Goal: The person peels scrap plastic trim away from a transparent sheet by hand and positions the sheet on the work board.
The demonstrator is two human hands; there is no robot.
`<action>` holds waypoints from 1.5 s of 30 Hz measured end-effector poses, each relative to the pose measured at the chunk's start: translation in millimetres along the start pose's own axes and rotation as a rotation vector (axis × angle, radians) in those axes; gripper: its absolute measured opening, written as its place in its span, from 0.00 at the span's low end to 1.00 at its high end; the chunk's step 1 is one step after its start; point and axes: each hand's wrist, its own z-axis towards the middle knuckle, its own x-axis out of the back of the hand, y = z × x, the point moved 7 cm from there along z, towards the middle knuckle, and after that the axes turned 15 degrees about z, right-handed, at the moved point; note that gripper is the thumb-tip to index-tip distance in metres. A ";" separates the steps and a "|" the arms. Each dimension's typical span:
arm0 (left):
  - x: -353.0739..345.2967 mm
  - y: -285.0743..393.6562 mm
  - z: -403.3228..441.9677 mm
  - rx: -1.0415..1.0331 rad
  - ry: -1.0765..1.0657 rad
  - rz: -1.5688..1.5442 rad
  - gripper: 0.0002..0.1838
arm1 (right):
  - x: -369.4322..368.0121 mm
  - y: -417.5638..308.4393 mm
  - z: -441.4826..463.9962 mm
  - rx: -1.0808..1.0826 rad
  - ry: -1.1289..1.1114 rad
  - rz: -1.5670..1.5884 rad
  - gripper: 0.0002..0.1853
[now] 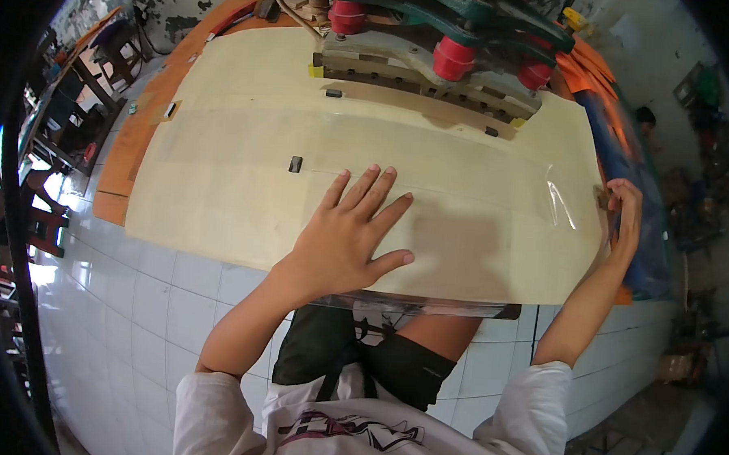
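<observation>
My left hand (350, 231) lies palm down with its fingers spread on a large cream sheet (212, 180). A small dark rectangular piece (296, 164) sits on the sheet, just left of my fingertips. At the sheet's right edge is my right hand (625, 208), its fingers bent and close together beside a small brownish piece (602, 197). What those fingers hold, if anything, is hidden. Shiny clear film (562, 205) reflects light near the right end of the sheet. Blue plastic (647, 240) hangs just beyond my right hand.
A press-like machine with green arms (407, 6) and red round parts (453, 59) stands over the sheet's far side. Two more dark pieces (334, 94) lie before its bar. Orange material (591, 67) is at the right. A stool (118, 50) stands at the left; another person (646, 119) is far right.
</observation>
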 end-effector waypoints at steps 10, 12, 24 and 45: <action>2.5 -3.1 -1.5 0.004 0.004 -0.036 0.34 | 28.9 -2.7 -23.4 -0.051 0.063 -0.062 0.08; 2.6 -2.7 -1.6 0.009 -0.001 -0.051 0.34 | 34.7 -1.8 -37.2 -0.087 0.067 0.007 0.09; 9.8 5.5 7.3 -0.076 -0.071 0.022 0.34 | 23.6 18.5 -87.6 -0.096 0.016 0.427 0.33; -77.6 54.2 157.4 -0.227 0.143 0.032 0.25 | -38.1 -120.2 -199.1 0.798 0.169 -0.383 0.08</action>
